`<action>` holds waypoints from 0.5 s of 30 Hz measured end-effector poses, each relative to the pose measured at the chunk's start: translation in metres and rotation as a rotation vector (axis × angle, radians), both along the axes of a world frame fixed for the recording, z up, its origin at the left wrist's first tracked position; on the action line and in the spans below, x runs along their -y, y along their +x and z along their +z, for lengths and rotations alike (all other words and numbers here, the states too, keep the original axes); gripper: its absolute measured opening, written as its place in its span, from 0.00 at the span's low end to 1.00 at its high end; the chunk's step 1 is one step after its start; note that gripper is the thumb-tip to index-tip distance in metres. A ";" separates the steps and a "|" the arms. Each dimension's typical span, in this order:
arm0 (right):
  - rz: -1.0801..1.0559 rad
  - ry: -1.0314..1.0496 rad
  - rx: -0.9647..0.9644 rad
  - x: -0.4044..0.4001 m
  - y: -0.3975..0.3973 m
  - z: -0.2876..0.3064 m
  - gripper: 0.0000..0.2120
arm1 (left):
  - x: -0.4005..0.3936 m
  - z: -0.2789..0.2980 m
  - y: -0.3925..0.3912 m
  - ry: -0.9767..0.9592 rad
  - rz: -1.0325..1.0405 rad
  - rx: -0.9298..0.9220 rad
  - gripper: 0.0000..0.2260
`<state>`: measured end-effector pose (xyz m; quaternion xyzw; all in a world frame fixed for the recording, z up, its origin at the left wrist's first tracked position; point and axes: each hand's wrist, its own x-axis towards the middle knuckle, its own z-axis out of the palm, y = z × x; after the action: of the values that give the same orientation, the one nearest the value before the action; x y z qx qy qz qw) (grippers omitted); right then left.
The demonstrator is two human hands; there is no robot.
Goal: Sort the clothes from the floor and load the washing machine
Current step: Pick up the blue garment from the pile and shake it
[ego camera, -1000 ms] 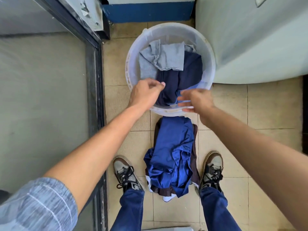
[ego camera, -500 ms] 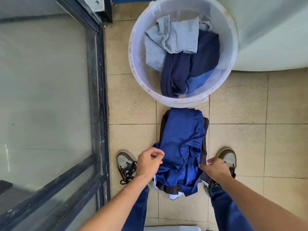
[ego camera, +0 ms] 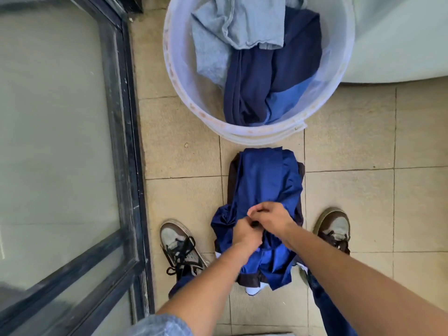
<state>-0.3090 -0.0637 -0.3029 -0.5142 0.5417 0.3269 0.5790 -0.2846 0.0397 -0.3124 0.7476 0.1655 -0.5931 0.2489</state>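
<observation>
A shiny blue garment (ego camera: 264,183) lies crumpled on the tiled floor between my shoes, on top of a dark brown garment (ego camera: 249,278) and something white (ego camera: 252,291). My left hand (ego camera: 246,235) and my right hand (ego camera: 271,218) meet over the middle of the blue garment, fingers curled and pinching its fabric. A round translucent white tub (ego camera: 184,98) stands just beyond the pile and holds a grey garment (ego camera: 242,23), a navy garment (ego camera: 266,76) and a lighter blue piece (ego camera: 288,98).
A dark-framed glass door (ego camera: 123,141) runs along the left. A pale rounded appliance body (ego camera: 400,40) stands at the upper right, against the tub. My shoes (ego camera: 179,246) flank the pile. Beige floor tiles (ego camera: 351,202) spread to the right.
My hands left the tub rim, dropped to the floor pile and came together on the blue garment. The view tilted down, so the tub now sits higher in frame.
</observation>
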 end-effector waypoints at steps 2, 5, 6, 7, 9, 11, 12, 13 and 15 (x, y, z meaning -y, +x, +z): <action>0.036 -0.196 -0.055 -0.009 -0.004 0.010 0.09 | 0.005 0.014 -0.007 0.027 0.033 -0.007 0.09; -0.046 -0.545 -0.177 -0.003 -0.015 0.042 0.39 | 0.011 0.050 -0.004 -0.067 0.066 -0.003 0.12; -0.080 -0.507 -0.261 0.001 -0.019 0.055 0.51 | 0.013 0.066 -0.003 -0.129 0.024 0.004 0.11; -0.149 -0.377 -0.280 0.008 -0.022 0.070 0.59 | 0.016 0.085 -0.001 -0.202 -0.019 0.001 0.09; -0.417 0.043 -0.212 0.029 -0.028 0.097 0.54 | 0.020 0.126 -0.001 -0.338 -0.137 -0.043 0.07; -0.485 0.396 -0.120 0.045 -0.029 0.134 0.32 | 0.020 0.170 -0.005 -0.427 -0.275 -0.088 0.07; -0.460 0.432 -0.099 0.050 -0.027 0.157 0.24 | 0.020 0.190 -0.007 -0.451 -0.324 -0.091 0.08; -0.425 0.378 -0.082 0.054 -0.023 0.184 0.17 | 0.020 0.216 -0.007 -0.458 -0.363 -0.083 0.09; -0.319 0.123 -0.029 0.061 -0.014 0.226 0.04 | 0.024 0.265 -0.002 -0.459 -0.387 -0.074 0.15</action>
<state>-0.3230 -0.1248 -0.0769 -0.3805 0.6037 0.2705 0.6462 -0.2864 0.0154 -0.0469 0.6673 -0.1091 -0.6784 0.2874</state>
